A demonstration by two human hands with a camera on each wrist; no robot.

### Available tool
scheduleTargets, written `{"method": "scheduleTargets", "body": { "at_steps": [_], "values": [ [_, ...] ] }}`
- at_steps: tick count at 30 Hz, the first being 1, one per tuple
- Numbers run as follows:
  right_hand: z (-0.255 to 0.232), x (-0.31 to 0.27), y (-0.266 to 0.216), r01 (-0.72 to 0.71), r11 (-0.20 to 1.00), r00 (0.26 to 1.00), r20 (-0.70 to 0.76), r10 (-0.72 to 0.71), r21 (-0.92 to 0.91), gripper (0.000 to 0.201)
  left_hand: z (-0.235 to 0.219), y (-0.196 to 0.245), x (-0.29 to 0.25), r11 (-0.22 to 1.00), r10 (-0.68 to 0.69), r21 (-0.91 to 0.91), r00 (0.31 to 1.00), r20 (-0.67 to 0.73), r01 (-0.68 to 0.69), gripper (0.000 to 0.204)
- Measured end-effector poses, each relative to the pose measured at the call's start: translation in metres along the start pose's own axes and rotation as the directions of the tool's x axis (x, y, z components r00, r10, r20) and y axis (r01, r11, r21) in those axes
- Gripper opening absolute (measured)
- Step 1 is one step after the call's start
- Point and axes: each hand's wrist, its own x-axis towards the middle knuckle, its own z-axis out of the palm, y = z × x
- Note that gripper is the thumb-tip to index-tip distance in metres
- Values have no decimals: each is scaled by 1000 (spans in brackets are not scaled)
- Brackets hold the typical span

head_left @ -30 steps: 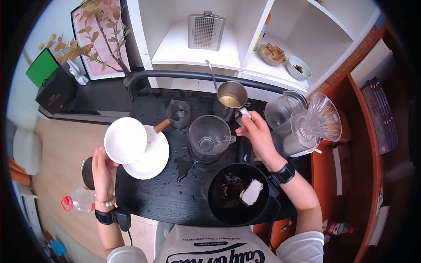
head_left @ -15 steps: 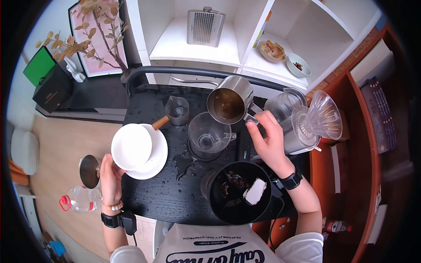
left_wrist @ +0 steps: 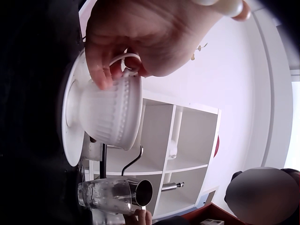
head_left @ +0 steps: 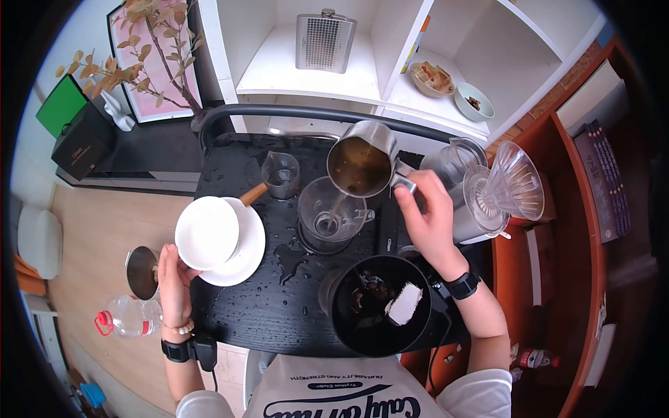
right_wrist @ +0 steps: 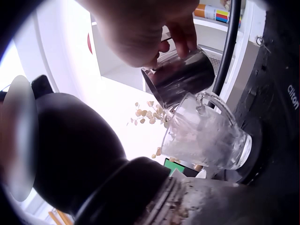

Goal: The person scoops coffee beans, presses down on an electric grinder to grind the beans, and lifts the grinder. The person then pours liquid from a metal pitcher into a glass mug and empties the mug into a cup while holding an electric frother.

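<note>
Right hand (head_left: 431,216): fingers clamped on the handle of the steel jug (head_left: 362,166), tipped toward 8 o'clock, a thin brown stream running out.
Glass pitcher (head_left: 329,217): upright at the bench (head_left: 265,313) centre, just below the jug's lip, catching the stream.
Left hand (head_left: 174,275): fingers curled round the handle of the white cup (head_left: 208,233), at 9 o'clock from the pitcher.
Cup: lifted and tilted over the saucer (head_left: 245,252), seen from the left wrist view.
Black bowl (head_left: 380,306): at 5 o'clock from the pitcher, near the bench edge.
Dripper (head_left: 512,184): at 3 o'clock, clear, on its side.
</note>
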Motion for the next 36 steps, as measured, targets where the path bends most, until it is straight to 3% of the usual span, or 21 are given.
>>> {"method": "scheduleTargets", "body": {
  "at_steps": [3,4,6,7,9,14,19,25,26,31,34,36],
  "values": [
    [7,-2,12,-337,879,938,44,343,337,17,0,0,0,1000,11,24,1000,-4,-11,22],
    [8,-1,15,-337,879,938,44,343,338,17,1,0,0,999,14,34,1000,-5,-14,22],
    [10,2,20,-480,682,868,185,461,551,21,5,3,-2,999,19,30,1000,-10,-18,23],
    [11,3,22,-481,682,867,184,463,551,21,7,4,-3,999,22,25,1000,-16,-21,23],
    [14,5,25,-590,531,792,307,527,609,21,8,5,-4,999,21,31,1000,-20,-20,24],
    [27,5,40,-678,483,724,389,569,554,21,10,7,-6,999,13,42,999,-31,-12,24],
    [37,5,43,-713,465,692,421,586,525,21,1,2,-5,996,81,35,996,25,-82,24],
    [37,5,44,-762,461,645,483,592,455,20,8,3,-8,1000,4,5,998,-60,-3,25],
    [36,5,43,-763,484,646,478,596,428,19,3,1,-7,1000,26,6,1000,9,-26,26],
    [28,5,43,-780,507,624,518,585,367,22,8,6,-8,999,-8,41,999,48,6,27],
    [26,0,38,-724,596,689,417,593,347,31,7,-1,-5,998,40,49,999,6,-41,26],
    [17,-3,28,-614,731,785,327,526,299,36,4,-8,-2,995,84,57,996,-24,-83,25]
  ]
}}
